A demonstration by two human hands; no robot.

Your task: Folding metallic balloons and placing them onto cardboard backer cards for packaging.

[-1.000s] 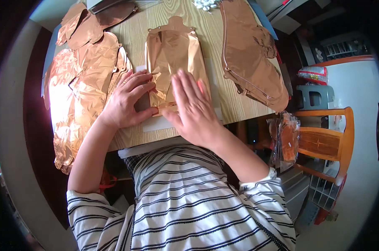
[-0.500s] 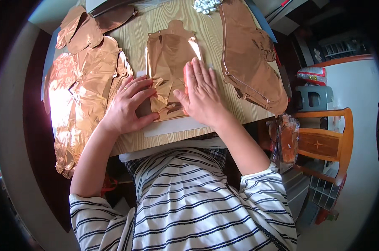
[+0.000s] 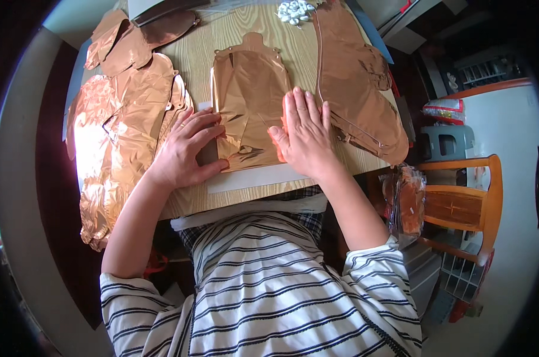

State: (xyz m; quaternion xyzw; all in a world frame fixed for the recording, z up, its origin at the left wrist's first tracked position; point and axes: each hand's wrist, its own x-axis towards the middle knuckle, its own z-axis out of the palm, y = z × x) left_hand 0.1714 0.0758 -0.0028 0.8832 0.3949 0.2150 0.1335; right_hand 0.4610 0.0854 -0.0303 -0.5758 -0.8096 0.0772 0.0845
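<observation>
A copper-coloured foil balloon point(image 3: 245, 89) lies flat in front of me, its rounded tab pointing away. Beneath its near end shows a white sheet point(image 3: 254, 178). My left hand point(image 3: 192, 146) rests at the balloon's left edge, fingers slightly bent and apart, fingertips touching the foil. Across its lower right edge lies my right hand point(image 3: 308, 134), flat with fingers stretched out; an orange tint shows along the thumb side. Neither hand grips anything. Creases run over the foil between them.
More flat copper foil balloons point(image 3: 123, 119) are heaped on the table's left side. Another large one point(image 3: 355, 77) lies on the right. Small white pieces point(image 3: 294, 11) sit in a pile at the far edge. A wooden chair point(image 3: 460, 205) stands right, with plastic-wrapped copper packs point(image 3: 409, 202) beside it.
My right hand has slid to the right over the foil, out to its right edge. The foil between the hands looks flatter. My left hand has stayed nearly still.
</observation>
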